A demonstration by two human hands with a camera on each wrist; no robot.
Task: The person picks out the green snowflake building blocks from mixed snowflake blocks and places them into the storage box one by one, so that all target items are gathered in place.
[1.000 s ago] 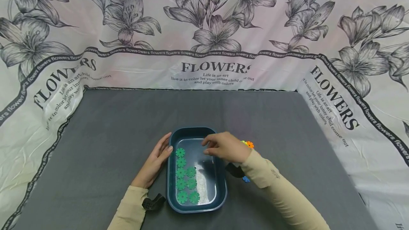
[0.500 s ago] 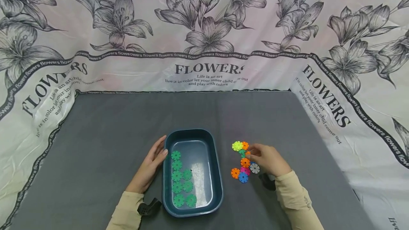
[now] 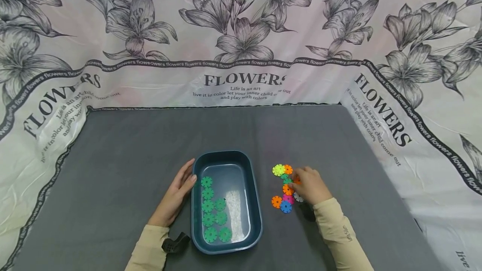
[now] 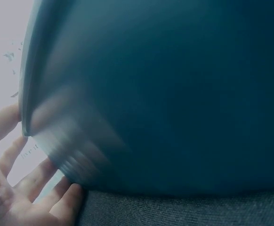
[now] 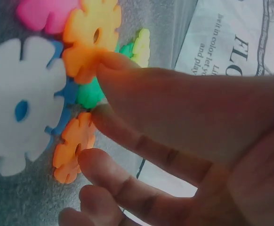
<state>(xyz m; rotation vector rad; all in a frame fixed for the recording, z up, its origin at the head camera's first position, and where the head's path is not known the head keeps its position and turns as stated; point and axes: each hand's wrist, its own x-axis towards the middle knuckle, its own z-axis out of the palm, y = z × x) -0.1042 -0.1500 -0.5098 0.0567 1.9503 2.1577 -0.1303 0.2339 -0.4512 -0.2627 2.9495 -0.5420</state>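
Observation:
My left hand (image 3: 173, 195) lies along the left side of a dark blue tray (image 3: 256, 204), its fingers (image 4: 38, 179) against the outer wall. Inside the tray, green flower-shaped plastic discs (image 3: 208, 206) lie in two columns along the left. My right hand (image 3: 311, 185) reaches over a small pile of coloured discs. In the right wrist view the thumb touches an orange disc (image 5: 92, 40), and the index fingertip is beside a green disc (image 5: 91, 94). These fingertips stand apart. Another finger touches a second orange disc (image 5: 73, 150).
Around the pile lie a yellow disc (image 3: 278, 170), a blue disc (image 3: 285, 207), a pink disc (image 3: 288, 198) and a white disc (image 5: 21, 103), some overlapping. A grey cloth (image 3: 150, 137) covers the table. A flower-printed sheet (image 3: 241, 83) rises behind and at the sides.
My right hand has gone from above the tray to the coloured discs at right, then in closer among them. The left hand stays at the tray. The head view has shifted slightly.

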